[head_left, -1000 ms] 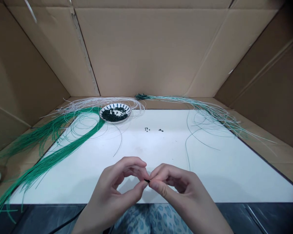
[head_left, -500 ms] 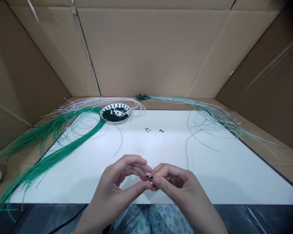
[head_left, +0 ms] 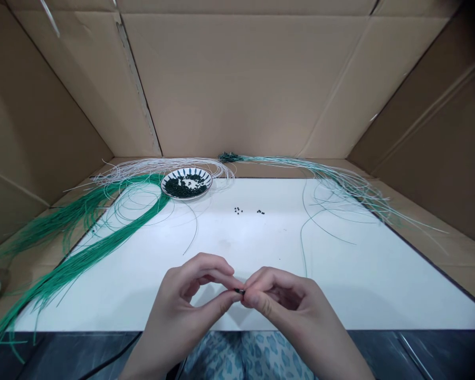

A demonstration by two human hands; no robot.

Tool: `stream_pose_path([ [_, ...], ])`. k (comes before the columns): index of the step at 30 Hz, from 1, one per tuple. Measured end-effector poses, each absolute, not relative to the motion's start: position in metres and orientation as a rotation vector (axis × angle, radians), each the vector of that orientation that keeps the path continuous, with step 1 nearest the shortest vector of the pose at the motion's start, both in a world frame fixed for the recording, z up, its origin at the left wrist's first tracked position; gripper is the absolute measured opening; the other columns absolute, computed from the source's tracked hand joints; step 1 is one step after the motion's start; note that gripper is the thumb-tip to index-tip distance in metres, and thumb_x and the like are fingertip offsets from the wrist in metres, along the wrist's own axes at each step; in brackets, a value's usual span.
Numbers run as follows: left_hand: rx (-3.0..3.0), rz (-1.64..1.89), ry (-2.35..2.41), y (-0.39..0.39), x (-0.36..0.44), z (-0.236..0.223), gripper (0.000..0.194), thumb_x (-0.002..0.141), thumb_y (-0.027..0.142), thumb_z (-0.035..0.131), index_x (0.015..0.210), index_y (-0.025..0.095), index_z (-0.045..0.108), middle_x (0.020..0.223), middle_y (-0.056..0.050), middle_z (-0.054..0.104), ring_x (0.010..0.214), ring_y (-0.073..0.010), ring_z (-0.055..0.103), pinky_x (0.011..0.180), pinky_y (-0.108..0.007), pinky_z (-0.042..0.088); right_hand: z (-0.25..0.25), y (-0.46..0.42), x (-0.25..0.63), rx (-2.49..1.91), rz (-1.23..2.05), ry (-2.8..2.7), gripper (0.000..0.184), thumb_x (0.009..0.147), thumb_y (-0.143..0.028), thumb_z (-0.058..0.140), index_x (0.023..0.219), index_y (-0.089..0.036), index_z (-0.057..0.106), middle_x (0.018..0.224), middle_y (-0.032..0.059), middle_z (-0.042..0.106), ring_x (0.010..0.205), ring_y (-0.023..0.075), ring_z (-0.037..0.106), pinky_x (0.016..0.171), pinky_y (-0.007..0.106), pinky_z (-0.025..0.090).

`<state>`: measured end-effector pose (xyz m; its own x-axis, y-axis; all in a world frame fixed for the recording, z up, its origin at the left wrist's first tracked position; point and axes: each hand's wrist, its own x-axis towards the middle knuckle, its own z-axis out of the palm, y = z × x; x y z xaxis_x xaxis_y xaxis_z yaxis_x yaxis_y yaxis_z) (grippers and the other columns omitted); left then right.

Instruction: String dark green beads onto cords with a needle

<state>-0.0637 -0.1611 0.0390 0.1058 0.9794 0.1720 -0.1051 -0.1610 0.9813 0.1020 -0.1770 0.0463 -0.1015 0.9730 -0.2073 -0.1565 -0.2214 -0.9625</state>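
Observation:
Small dark beads show between the fingertips of both hands, close to the table's front edge. My left hand pinches them from the left with thumb and forefinger, its other fingers curved. From the right, my right hand closes thumb and fingers on the same little cluster, its tips touching those of the left. Any thread through the beads is too fine to make out. Beyond the hands, two small groups of loose dark beads lie on the white tabletop.
A striped dish of dark beads stands back left. Green strands and white strands lie left of it. A beaded bundle of pale strands stretches along the back to the right. Cardboard walls enclose the table.
The left thumb and forefinger have closed in on the beads, which now show less between the fingertips. The right hand keeps its pinch. The view has shifted slightly.

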Motion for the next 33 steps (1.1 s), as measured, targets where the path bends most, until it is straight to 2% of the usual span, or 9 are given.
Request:
stream_pose_path([
  [5,1.305,1.282,0.975,-0.161,-0.064,0.039,0.024,0.072,0.004,0.078,0.081,0.027,0.076,0.074,0.008,0.077,0.071,-0.0084,0.070,0.071,-0.013,0.053,0.049,-0.178,0.100,-1.255,1.476,-1.048,0.024,0.077,-0.040,0.079,0.066,-0.020,0.072,0.065,-0.0006,0.068,0.064,0.0132,0.061,0.062,0.022,0.045],
  [8,1.329,1.281,0.970,-0.160,-0.064,0.038,0.023,0.075,0.006,0.077,0.082,0.028,0.076,0.076,0.008,0.075,0.073,-0.0089,0.069,0.072,-0.013,0.054,0.050,-0.181,0.097,-1.263,1.460,-1.026,0.021,0.078,-0.042,0.077,0.079,-0.022,0.073,0.062,-0.0032,0.064,0.051,0.0089,0.050,0.051,0.020,0.039],
  [11,1.385,1.246,0.942,-0.159,-0.066,0.037,0.022,0.077,0.007,0.076,0.083,0.028,0.076,0.079,0.006,0.075,0.076,-0.0097,0.069,0.074,-0.014,0.055,0.052,-0.184,0.092,-1.278,1.367,-1.042,0.018,0.077,-0.038,0.077,0.088,-0.025,0.073,0.062,-0.0047,0.060,0.053,0.0092,0.044,0.051,0.021,0.035],
  [15,1.413,1.234,0.902,-0.156,-0.068,0.037,0.018,0.080,0.008,0.076,0.083,0.026,0.077,0.079,0.004,0.075,0.076,-0.0102,0.068,0.074,-0.014,0.055,0.054,-0.187,0.089,-1.303,1.306,-1.071,0.011,0.077,-0.033,0.076,0.080,-0.024,0.072,0.066,-0.0036,0.059,0.059,0.0102,0.046,0.054,0.021,0.033],
  [19,1.438,1.196,0.835,-0.154,-0.071,0.037,0.016,0.081,0.010,0.077,0.080,0.025,0.077,0.076,0.003,0.074,0.073,-0.0108,0.067,0.068,-0.015,0.053,0.055,-0.188,0.090,-1.303,1.300,-1.078,0.011,0.079,-0.034,0.073,0.076,-0.024,0.073,0.060,-0.0056,0.051,0.049,0.0079,0.040,0.048,0.020,0.034],
  [23,1.436,1.212,0.818,-0.155,-0.071,0.034,0.018,0.081,0.007,0.075,0.080,0.025,0.077,0.077,0.003,0.075,0.075,-0.0114,0.067,0.070,-0.016,0.052,0.056,-0.188,0.090,-1.280,1.377,-1.018,0.016,0.077,-0.036,0.075,0.073,-0.021,0.070,0.064,-0.0051,0.055,0.046,0.0060,0.047,0.045,0.018,0.039],
  [27,1.436,1.204,0.806,-0.156,-0.071,0.034,0.022,0.081,0.003,0.071,0.080,0.024,0.076,0.078,0.002,0.075,0.075,-0.0130,0.067,0.070,-0.019,0.053,0.056,-0.188,0.089,-1.278,1.415,-0.999,0.018,0.074,-0.034,0.078,0.073,-0.020,0.068,0.064,-0.0053,0.055,0.046,0.0056,0.046,0.045,0.018,0.040],
  [33,1.295,1.284,0.894,-0.159,-0.064,0.039,0.020,0.076,0.003,0.072,0.072,0.022,0.076,0.072,0.001,0.074,0.071,-0.0139,0.067,0.068,-0.019,0.053,0.052,-0.188,0.091,-1.241,1.358,-1.056,0.009,0.077,-0.030,0.075,0.083,-0.023,0.073,0.068,-0.0042,0.059,0.051,0.0087,0.052,0.052,0.021,0.046],
])
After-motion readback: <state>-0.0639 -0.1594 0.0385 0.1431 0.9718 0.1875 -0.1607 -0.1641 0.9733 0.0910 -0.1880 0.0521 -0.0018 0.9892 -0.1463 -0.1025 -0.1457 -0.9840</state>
